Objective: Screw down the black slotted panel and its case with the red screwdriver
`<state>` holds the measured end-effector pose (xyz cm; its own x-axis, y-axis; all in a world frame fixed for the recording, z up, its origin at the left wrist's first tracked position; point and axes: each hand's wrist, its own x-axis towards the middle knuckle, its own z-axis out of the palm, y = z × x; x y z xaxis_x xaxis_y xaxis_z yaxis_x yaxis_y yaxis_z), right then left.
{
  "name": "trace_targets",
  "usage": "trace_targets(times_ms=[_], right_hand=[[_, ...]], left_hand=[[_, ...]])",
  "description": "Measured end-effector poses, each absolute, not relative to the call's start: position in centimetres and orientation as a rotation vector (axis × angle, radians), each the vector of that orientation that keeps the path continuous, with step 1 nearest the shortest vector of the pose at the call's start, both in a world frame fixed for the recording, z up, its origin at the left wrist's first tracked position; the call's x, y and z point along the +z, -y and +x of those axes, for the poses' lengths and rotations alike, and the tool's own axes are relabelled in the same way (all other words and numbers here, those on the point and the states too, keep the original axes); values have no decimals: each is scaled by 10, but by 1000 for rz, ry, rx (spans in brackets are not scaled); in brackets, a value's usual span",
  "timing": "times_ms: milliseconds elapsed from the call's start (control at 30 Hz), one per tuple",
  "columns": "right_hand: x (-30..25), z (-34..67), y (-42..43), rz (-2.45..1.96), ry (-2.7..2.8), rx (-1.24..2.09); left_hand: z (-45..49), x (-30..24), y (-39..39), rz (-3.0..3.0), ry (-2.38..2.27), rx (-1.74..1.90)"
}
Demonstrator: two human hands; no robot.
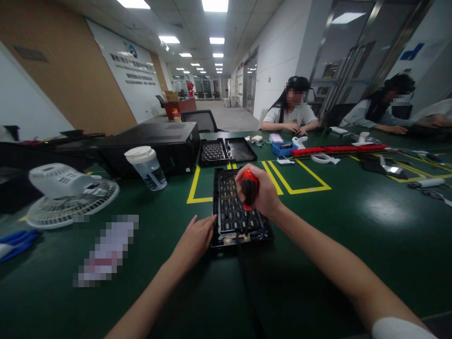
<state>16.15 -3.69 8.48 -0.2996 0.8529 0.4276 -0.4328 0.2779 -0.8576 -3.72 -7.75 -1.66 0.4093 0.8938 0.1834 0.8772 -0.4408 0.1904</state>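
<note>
A black keyboard base [231, 207], opened up with rows of small domes showing, lies on the green table in front of me. My right hand [263, 193] is closed round a red-and-black screwdriver handle [249, 188], held upright over the middle of the base. My left hand [196, 238] rests against the base's left edge near its front corner, fingers stretched out flat and holding nothing. A black cable [247, 282] runs from the base's front edge toward me.
Two more black trays [227, 151] sit behind, past yellow floor-tape lines [194, 188]. Left: a black computer case [155, 143], a plastic cup [146, 167], a white fan [70, 193]. Two people sit across the table near a blue box [284, 149] and red bar [339, 149].
</note>
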Motion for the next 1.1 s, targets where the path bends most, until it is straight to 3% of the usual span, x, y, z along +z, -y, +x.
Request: trace_targets(times_ms=[333,733,900,1100], right_hand=[[84,187,-10,-71,1643,1787],[82,142,-18,319,1805,2308],[82,140,-16,349,1997,2264],[75,143,-11,457,1822,2305]], left_hand=[[-39,-18,76,2593,-1608,416],[-39,-19,75,2608,-1615,358],[-40,-19,76,2611,-1619,351],[-40,-20,76,2611,-1624,370]])
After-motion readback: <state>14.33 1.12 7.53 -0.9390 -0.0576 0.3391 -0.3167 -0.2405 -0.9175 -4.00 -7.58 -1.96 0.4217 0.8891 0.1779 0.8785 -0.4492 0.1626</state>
